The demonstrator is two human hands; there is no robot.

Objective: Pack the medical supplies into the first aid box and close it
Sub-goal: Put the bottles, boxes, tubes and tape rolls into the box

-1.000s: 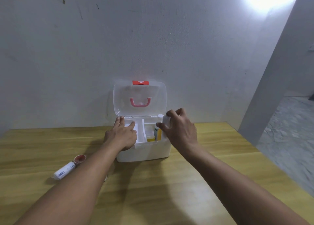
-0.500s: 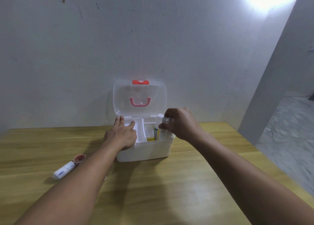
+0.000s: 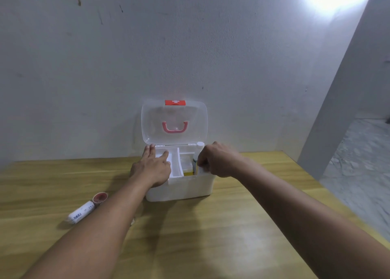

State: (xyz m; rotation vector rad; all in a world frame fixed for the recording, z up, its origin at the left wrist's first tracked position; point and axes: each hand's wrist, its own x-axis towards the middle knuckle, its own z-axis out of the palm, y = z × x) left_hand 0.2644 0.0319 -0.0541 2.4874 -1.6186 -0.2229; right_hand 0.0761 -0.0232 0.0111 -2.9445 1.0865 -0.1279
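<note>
Two supplies lie unpacked on the wooden surface [image 3: 211, 236], left of the first aid box [image 3: 179, 187]: a white wrapped roll [image 3: 81, 214] and, touching its far end, a small reddish tape roll [image 3: 100, 197]. Box sits against the wall, clear lid [image 3: 174, 122] upright, pink handle and red latch showing.

Left hand [image 3: 153, 169] rests flat on the box's left side, fingers spread over the inner tray [image 3: 176, 164]; it grips nothing, only steadies. Right hand [image 3: 217, 160] is curled at the right compartment, fingertips pinched on a small white item [image 3: 200, 170] going in beside an upright white-capped bottle [image 3: 198, 152] and something yellow. What the item is, cannot tell.

Risks, as judged: compartment looks crowded, so forcing the item could tip the bottle or leave it standing proud, blocking the lid. Lifting the left hand early may let the light box slide. Forearm sweeping back could knock the loose rolls along the surface.
</note>
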